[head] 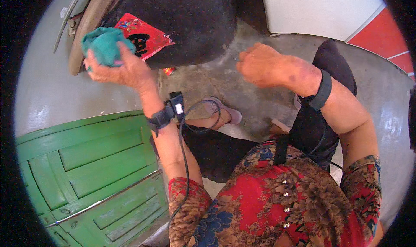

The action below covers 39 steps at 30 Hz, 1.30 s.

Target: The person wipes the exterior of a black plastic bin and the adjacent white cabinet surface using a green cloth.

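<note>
My left hand (122, 74) grips a bunched teal cloth (104, 45), with thumb and fingers spread around it. The cloth is beside the tan edge (89, 22) of a large, dark, rounded object (195, 22); whether they touch, I cannot tell. On that dark surface lies a red printed paper (149, 35) with a black character, partly hidden behind the cloth and hand. My right hand (260, 65) is curled into a fist above the concrete floor, apart from other things, and no object shows in it.
Green panelled wooden doors (104, 156) stand at lower left. A white panel (318, 9) and a red one (377, 35) are at upper right. A small red item (169, 71) lies under the dark object. A black cable (185, 156) loops from my left wrist strap (162, 118).
</note>
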Each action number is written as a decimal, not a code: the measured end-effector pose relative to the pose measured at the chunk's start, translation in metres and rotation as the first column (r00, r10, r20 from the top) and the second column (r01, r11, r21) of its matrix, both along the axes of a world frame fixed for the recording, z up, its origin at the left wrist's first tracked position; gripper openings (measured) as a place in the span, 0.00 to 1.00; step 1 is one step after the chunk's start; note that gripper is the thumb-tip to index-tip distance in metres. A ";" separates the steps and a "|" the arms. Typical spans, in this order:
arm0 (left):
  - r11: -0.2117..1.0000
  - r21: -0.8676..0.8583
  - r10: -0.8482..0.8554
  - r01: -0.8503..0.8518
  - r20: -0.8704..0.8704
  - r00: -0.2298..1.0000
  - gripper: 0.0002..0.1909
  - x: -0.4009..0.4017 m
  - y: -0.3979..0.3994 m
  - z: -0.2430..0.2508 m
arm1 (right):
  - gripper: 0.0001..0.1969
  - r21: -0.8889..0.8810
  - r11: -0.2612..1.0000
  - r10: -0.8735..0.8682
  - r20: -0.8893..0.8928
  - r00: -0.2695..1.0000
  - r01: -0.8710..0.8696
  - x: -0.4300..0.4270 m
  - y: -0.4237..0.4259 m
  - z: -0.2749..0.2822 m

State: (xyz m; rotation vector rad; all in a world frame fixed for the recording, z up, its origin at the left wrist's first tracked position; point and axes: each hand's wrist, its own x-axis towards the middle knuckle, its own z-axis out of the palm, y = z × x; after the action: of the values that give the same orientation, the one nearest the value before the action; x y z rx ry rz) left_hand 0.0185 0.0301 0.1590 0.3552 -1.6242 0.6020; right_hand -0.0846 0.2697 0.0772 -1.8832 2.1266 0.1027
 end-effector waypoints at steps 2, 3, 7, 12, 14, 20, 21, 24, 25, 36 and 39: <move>0.880 0.248 -0.328 0.405 -0.298 0.896 0.29 0.003 -0.024 0.004 | 0.10 0.012 1.000 0.009 -0.005 1.000 -0.009 0.000 -0.001 -0.001; 0.555 0.324 -0.486 0.766 -0.621 0.615 0.28 0.003 -0.040 0.008 | 0.10 0.009 1.000 0.005 0.006 1.000 -0.005 -0.001 -0.001 -0.003; 0.457 0.355 -0.169 0.816 -0.866 0.471 0.29 0.025 -0.095 0.023 | 0.11 -0.012 1.000 0.007 0.006 1.000 -0.007 0.003 -0.001 0.002; 0.499 0.428 -0.250 0.753 -0.761 0.598 0.23 -0.004 -0.028 0.017 | 0.09 -0.050 0.999 -0.016 0.019 1.000 0.017 -0.002 0.006 0.003; 0.596 0.402 -0.366 0.696 -0.635 0.680 0.23 0.000 -0.021 0.003 | 0.09 -0.063 0.998 0.005 0.016 1.000 -0.004 0.003 0.002 0.005; 0.501 0.485 -0.142 0.717 -0.771 0.621 0.26 0.015 -0.087 0.013 | 0.08 -0.057 0.998 0.035 0.008 0.999 -0.034 0.002 -0.001 -0.008; 0.507 0.473 -0.085 0.721 -0.805 0.588 0.25 0.021 -0.114 0.016 | 0.08 -0.061 0.998 0.025 0.019 1.000 -0.024 0.003 -0.002 -0.009; 0.520 0.615 -0.011 0.593 -0.690 0.724 0.24 0.078 -0.210 0.021 | 0.08 -0.091 0.995 0.048 0.035 0.998 -0.044 0.013 -0.010 -0.003; 0.486 0.664 -0.002 0.568 -0.650 0.760 0.24 0.060 -0.196 0.021 | 0.09 -0.082 0.997 0.011 0.035 0.999 -0.008 0.008 -0.006 -0.006; 0.355 0.639 0.046 0.682 -0.741 0.670 0.23 0.045 -0.153 0.035 | 0.11 0.004 1.000 0.004 0.006 1.000 -0.004 0.005 -0.011 -0.007; 0.404 0.573 -0.271 0.713 -0.670 0.691 0.24 0.038 -0.086 0.023 | 0.11 0.009 1.000 0.020 0.016 1.000 -0.020 0.009 -0.010 0.000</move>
State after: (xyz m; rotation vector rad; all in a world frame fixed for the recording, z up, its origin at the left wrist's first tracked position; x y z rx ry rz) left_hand 0.0568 -0.0559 0.1825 0.5739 -1.2967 -0.7650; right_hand -0.0754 0.2594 0.0771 -1.8940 2.0938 0.1011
